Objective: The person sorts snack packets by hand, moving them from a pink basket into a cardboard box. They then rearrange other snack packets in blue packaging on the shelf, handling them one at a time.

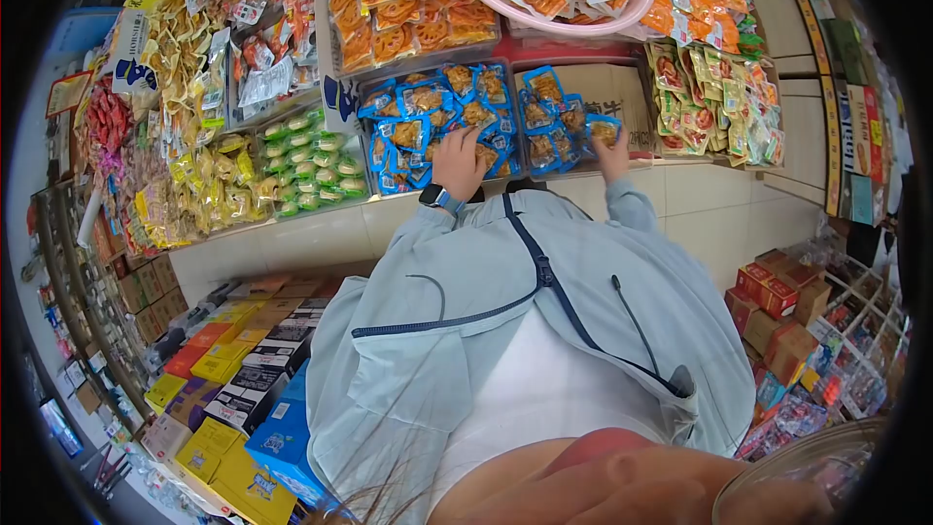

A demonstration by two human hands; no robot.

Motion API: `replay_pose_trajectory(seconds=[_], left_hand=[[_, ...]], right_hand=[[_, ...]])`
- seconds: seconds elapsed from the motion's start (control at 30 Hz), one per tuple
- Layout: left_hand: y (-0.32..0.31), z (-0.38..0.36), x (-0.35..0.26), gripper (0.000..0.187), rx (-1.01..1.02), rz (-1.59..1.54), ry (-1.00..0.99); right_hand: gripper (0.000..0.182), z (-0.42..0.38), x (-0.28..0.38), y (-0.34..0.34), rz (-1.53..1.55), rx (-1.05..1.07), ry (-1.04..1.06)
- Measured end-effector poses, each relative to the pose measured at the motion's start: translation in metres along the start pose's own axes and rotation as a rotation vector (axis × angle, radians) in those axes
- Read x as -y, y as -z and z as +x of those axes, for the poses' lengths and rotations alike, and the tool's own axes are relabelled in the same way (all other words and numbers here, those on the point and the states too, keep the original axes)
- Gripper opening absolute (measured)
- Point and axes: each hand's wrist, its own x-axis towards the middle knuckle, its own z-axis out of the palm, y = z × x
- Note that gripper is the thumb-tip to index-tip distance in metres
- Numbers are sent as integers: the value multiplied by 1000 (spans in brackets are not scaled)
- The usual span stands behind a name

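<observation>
In the head view, my left hand [460, 163], with a watch [442, 198] on its wrist, reaches over the front of a clear bin [374, 163] full of blue snack packets [412, 133]. Its fingers are stretched out over the packets, and their tips partly hide among them. My right hand [612, 157] grips one blue snack packet [604, 126] near the front of the neighbouring bin [637, 148]. Several more blue packets [544, 117] lie in the left part of that bin, with brown cardboard [610, 87] showing beside them.
Green-and-white packets [311, 157] fill a bin at left. Orange packs [418, 0] and a pink basin [649, 10] of snack sticks are behind. Beige packets [714, 102] sit at right. Stacked boxes [258, 384] stand at lower left, cartons [782, 306] at lower right.
</observation>
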Motion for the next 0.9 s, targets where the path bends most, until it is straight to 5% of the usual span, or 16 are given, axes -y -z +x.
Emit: replay_pose_trajectory(seconds=[0.27, 0.47, 0.57, 0.73, 0.83, 0.9], left_hand=[[-5, -13, 8, 56, 62, 275, -13], [-3, -14, 11, 48, 138, 245, -48], [-7, -16, 16, 46, 203, 89, -11], [1, -10, -3, 43, 209, -287, 42], [6, -1, -19, 46, 176, -397, 26], [2, 3, -19, 51, 103, -368, -42]], right_hand=[[77, -27, 36, 4, -1002, 176, 77], [69, -37, 24, -1, -855, -12, 159], [65, -47, 46, 0, -754, -35, 362], [58, -60, 150, -26, -167, 485, 662], [58, -70, 172, -53, -50, 801, 494], [57, -63, 171, -50, 48, 797, 324]])
